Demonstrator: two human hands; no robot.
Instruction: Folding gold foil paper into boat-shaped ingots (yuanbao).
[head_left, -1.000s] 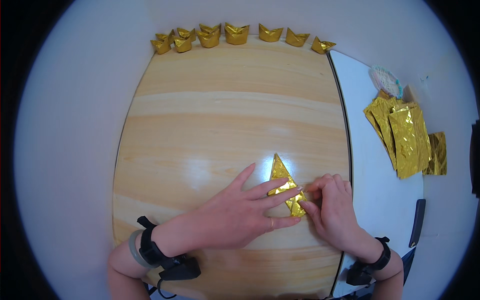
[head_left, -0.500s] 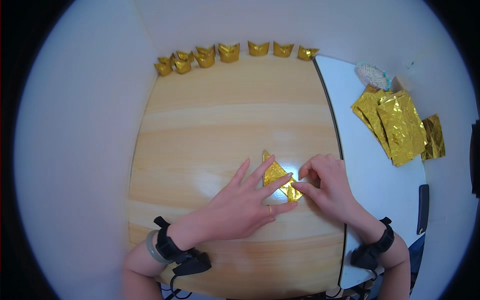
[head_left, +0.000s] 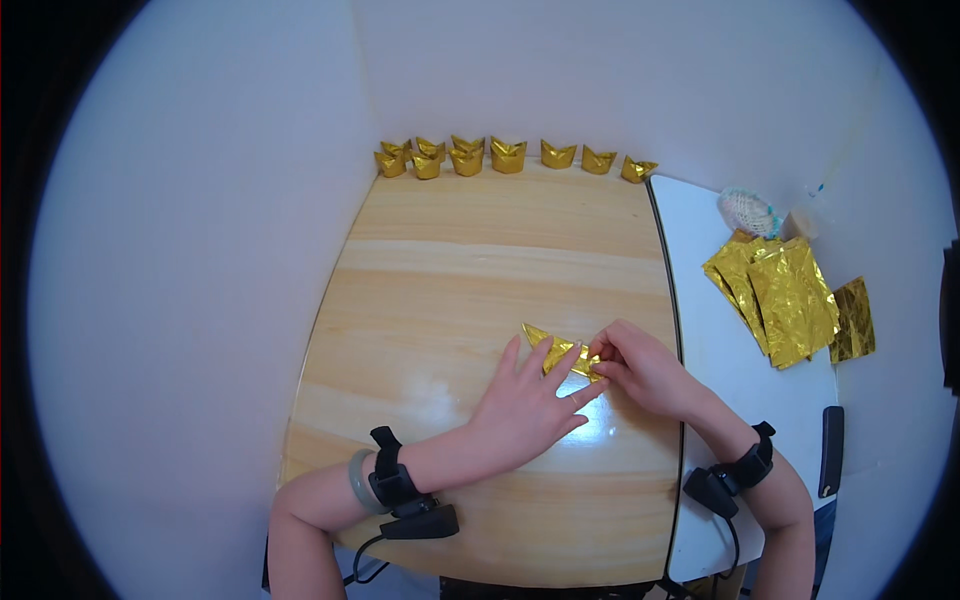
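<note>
While the left hand (head_left: 525,405) lies flat, fingers spread, pressing the gold foil paper (head_left: 560,352) onto the glossy wooden tabletop (head_left: 480,270), the right hand (head_left: 640,370) pinches the paper's right edge between curled fingertips. Paper is a crinkled, partly folded triangle, mid-table near the right edge. Folded gold ingots (head_left: 500,156) line the far edge. Flat gold foil sheets (head_left: 785,295) sit stacked on the white side table (head_left: 720,350).
</note>
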